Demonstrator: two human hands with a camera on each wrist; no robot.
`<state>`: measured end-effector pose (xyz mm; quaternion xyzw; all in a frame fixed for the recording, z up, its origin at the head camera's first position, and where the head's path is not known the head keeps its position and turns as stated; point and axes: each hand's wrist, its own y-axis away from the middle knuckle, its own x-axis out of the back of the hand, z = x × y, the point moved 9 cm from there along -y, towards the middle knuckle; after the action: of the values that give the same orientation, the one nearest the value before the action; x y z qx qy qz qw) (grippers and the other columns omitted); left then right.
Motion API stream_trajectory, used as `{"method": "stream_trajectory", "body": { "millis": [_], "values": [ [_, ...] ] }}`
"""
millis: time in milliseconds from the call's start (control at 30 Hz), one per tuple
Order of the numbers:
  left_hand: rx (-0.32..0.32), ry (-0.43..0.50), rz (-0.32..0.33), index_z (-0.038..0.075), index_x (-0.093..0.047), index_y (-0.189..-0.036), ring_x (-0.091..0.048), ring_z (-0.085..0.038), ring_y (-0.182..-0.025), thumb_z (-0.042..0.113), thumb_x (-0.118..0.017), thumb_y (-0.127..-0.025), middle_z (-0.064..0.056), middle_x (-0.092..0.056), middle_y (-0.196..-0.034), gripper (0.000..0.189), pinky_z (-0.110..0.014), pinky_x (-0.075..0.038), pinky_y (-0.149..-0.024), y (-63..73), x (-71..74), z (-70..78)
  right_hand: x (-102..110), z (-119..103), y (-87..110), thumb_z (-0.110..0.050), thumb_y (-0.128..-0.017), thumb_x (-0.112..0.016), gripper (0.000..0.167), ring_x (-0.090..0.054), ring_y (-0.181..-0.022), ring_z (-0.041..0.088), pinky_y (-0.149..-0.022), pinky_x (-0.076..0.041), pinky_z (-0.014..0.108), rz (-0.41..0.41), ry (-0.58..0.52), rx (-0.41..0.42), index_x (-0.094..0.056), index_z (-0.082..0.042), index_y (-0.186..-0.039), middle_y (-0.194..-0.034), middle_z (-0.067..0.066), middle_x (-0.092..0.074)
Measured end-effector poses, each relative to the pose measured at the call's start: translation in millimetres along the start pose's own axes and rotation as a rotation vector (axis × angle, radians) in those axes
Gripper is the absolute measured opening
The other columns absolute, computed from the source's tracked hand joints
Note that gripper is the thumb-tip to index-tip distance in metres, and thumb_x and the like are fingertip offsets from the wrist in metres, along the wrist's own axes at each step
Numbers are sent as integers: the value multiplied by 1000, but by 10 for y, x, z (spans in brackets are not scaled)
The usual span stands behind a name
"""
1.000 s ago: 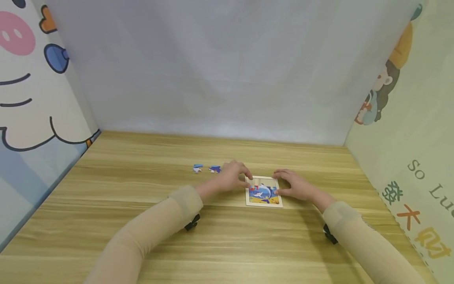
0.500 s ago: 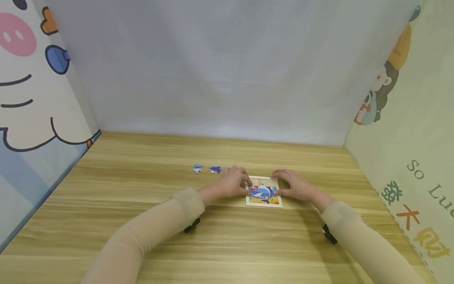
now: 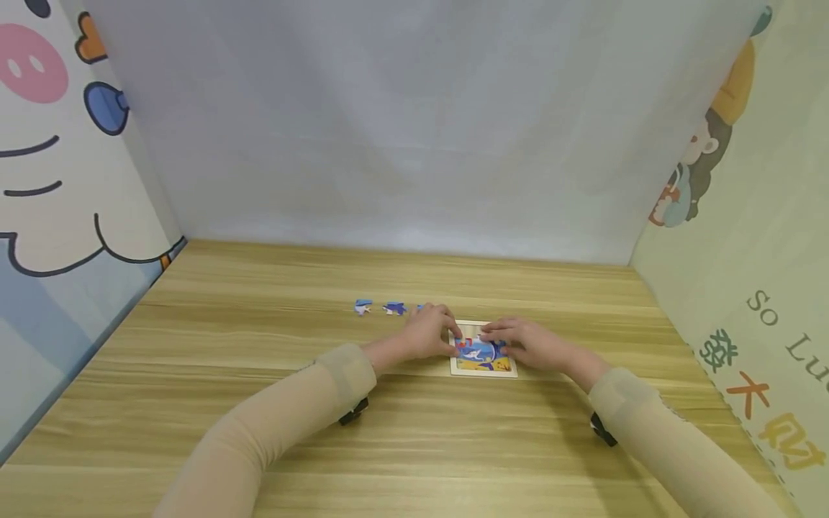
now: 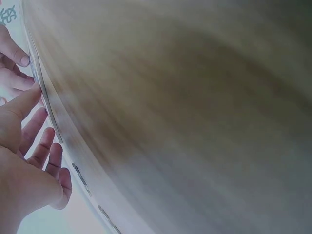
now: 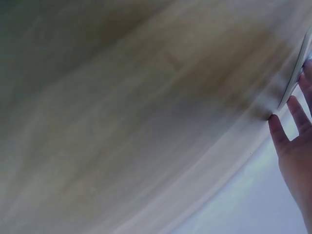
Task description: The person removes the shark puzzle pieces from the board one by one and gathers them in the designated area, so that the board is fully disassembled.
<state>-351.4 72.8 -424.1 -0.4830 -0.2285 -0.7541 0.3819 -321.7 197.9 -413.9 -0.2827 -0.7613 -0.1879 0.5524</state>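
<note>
A small square puzzle board (image 3: pixel 483 374) with a pale rim lies flat on the table, a blue dolphin picture filling its lower part; bare wood shows at its top. My left hand (image 3: pixel 427 332) touches its left side with thumb and index finger, the other fingers spread in the left wrist view. Over the board's right part lies my right hand (image 3: pixel 537 344), fingertips on the picture and hiding some of it. Straight fingers of the right hand (image 5: pixel 295 146) show in the right wrist view beside the thin board edge (image 5: pixel 292 80).
Left of the board lie loose puzzle pieces in a row: a blue-and-white one (image 3: pixel 363 307), a dark blue one (image 3: pixel 393 309) and one partly hidden (image 3: pixel 421 307) behind my left hand. A pale cloth wall (image 3: pixel 401 180) stands behind the wooden table (image 3: pixel 414 446).
My left hand has drawn slightly toward me, uncovering part of a loose piece. The right hand has slid left from the board's right edge onto the picture.
</note>
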Motion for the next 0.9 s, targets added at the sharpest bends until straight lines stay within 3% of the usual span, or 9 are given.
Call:
{"method": "stream_trajectory", "body": {
  "millis": [233, 433, 633, 733, 900],
  "values": [
    [12, 23, 1, 22, -72, -98, -47, -23, -114, 36, -78, -75, -1, -57, -122, 27, -52, -25, -105, 0, 4, -9, -1, 27, -44, -28, -87, -67, 38, -51, -120, 35, -99, -40, 52, 60, -3, -93, -65, -5, -118, -129, 14, -57],
    [25, 64, 7, 22, -71, -96, -48, -22, -110, 34, -80, -73, 1, -60, -119, 27, -50, -27, -103, -14, 3, -19, 22, 17, -69, -33, -81, -74, 39, -52, -117, 34, -98, -41, 51, 96, -23, -181, -69, -7, -109, -125, 12, -59],
    [4, 90, 38, 21, -70, -90, -50, -14, -94, 29, -83, -70, 6, -67, -95, 25, -41, -33, -91, -43, 34, 16, 28, -5, -65, -32, -79, -75, 38, -54, -114, 34, -96, -42, 51, 114, -15, -183, -70, -6, -106, -123, 13, -60],
    [-19, 122, 43, 19, -68, -88, -55, -10, -84, 23, -83, -70, 9, -68, -81, 23, -43, -33, -93, -63, 44, 38, 22, 2, -68, -31, -79, -76, 38, -54, -114, 34, -96, -42, 49, 119, -13, -179, -70, -6, -106, -123, 12, -61],
    [-31, 196, 12, 15, -66, -87, -57, -8, -75, 14, -80, -74, 6, -66, -78, 19, -35, -42, -87, -89, 15, 48, 20, 16, -67, -32, -79, -75, 38, -53, -116, 33, -98, -41, 49, 116, -16, -185, -70, -6, -107, -124, 12, -60]
  ]
}}
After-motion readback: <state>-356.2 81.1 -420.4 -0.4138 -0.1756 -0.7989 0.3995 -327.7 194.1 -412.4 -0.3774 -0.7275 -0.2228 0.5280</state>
